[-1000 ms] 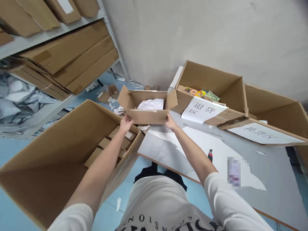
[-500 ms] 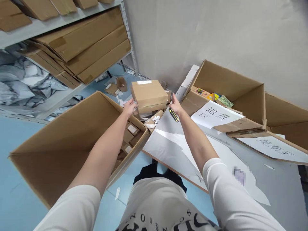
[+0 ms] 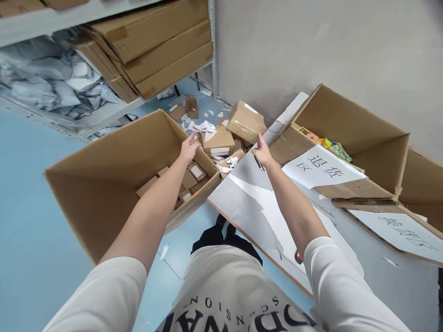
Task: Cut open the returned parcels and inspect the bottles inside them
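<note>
My left hand hovers over the far rim of a large open carton, fingers loosely apart and holding nothing. My right hand is held out above the far corner of the grey table, also with nothing in it. A yellow-and-black utility knife lies on the table just beneath that hand. Beyond both hands, a small brown box sits tilted on a pile of small boxes and paper scraps on the floor.
The large carton holds several small flat boxes. An open carton with a handwritten paper sign sits on the table to the right, with another sign beyond it. A metal shelf with flat cartons stands at the left. The floor is blue.
Both hands held an open small box a second ago; it was closed, then let go, and now lies on the floor pile. The view has swung left.
</note>
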`<state>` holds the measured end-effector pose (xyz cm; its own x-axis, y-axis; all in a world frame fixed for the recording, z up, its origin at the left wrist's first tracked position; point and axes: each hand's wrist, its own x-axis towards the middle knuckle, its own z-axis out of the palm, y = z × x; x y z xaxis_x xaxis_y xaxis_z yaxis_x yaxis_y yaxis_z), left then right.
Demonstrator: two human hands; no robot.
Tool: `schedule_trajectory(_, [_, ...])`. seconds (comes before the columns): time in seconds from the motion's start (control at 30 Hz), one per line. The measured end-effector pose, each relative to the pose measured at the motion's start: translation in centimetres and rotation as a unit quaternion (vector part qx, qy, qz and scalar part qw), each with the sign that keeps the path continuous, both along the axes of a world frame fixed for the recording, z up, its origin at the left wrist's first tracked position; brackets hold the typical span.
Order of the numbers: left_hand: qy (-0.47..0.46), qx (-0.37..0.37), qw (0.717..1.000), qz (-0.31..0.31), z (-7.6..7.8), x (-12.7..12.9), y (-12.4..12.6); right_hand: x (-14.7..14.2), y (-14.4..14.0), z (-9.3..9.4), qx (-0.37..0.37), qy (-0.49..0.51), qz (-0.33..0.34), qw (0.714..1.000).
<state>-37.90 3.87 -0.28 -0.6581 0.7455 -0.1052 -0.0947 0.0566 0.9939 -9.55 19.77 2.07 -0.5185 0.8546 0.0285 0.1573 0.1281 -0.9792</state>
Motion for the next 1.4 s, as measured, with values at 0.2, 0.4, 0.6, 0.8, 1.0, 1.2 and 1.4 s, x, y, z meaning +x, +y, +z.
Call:
schedule_trajectory(0.2, [-0.005,-0.011,0.994,0.111,-0.3,-0.1,-8.0,-0.3,-2.9,-0.4,-0.018,0.035,0.018,0.999])
schedule_trajectory(0.4, [0.012,-0.049,0.965,0.258,-1.3,0.1,-18.3,-1.4,-6.7,-1.3,-0.018,0.083,0.055,0.995])
schedule_trajectory(0.6, [0.045,-0.06,0.943,0.325,-1.8,-0.3,-25.8,-5.1,-10.0,-1.5,-0.017,0.079,0.108,0.991])
schedule_trajectory(0.8, [0.02,-0.086,0.924,0.373,-2.7,-2.2,-30.6,-11.0,-12.5,-1.8,-0.014,0.063,0.149,0.987])
schedule_trajectory(1.0, [-0.014,-0.131,0.912,0.389,-5.1,-6.4,-34.7,-19.1,-16.2,-4.5,-0.013,0.014,0.207,0.978])
schedule_trajectory(1.2, [-0.046,-0.153,0.908,0.388,-9.5,-11.6,-37.3,-26.3,-19.3,-8.8,-0.034,-0.036,0.21,0.976])
schedule_trajectory(1.4, [-0.09,-0.194,0.901,0.378,-13.2,-14.1,-38.8,-29.5,-20.9,-13.7,-0.088,-0.103,0.194,0.971])
